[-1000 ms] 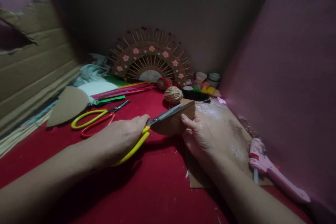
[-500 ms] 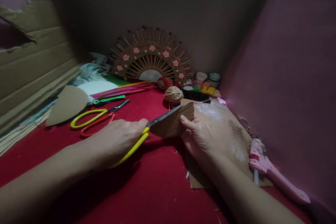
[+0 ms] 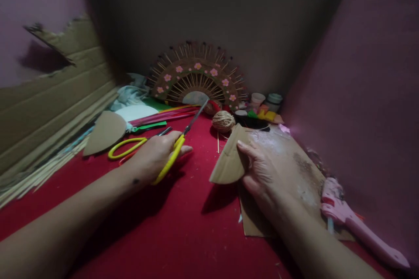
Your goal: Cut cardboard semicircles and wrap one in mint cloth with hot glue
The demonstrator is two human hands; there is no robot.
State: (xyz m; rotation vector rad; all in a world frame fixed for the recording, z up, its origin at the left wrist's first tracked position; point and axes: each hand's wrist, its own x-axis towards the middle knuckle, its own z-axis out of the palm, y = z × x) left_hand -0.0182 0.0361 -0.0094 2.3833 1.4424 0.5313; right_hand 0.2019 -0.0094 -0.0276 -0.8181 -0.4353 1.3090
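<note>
My left hand [image 3: 163,152] is closed around the yellow handles of a pair of scissors [image 3: 170,161], whose blades point up and away over the red cloth. Between the thumb and fingers of my right hand [image 3: 258,168] is a curved-edged piece of cardboard [image 3: 231,157], raised above the cloth. The blades and the cardboard are apart. Behind my left hand, partly covered by it, lies a second pair of scissors [image 3: 126,146] with yellow and red handles. A ball of twine [image 3: 223,121] sits just beyond the cardboard piece.
A decorated stick fan [image 3: 196,74] stands at the back wall. A pink glue gun [image 3: 356,222] lies at right, on and beside a stained cardboard sheet [image 3: 294,174]. At left are a cut cardboard shape [image 3: 106,133] and thin sticks [image 3: 42,174]. Small jars [image 3: 274,101] stand at the back right.
The scissors have come away from the cardboard piece, my left hand moving slightly up with its blades now pointing more upward. My right hand has tilted the cardboard, showing its broad face. The view has shifted left.
</note>
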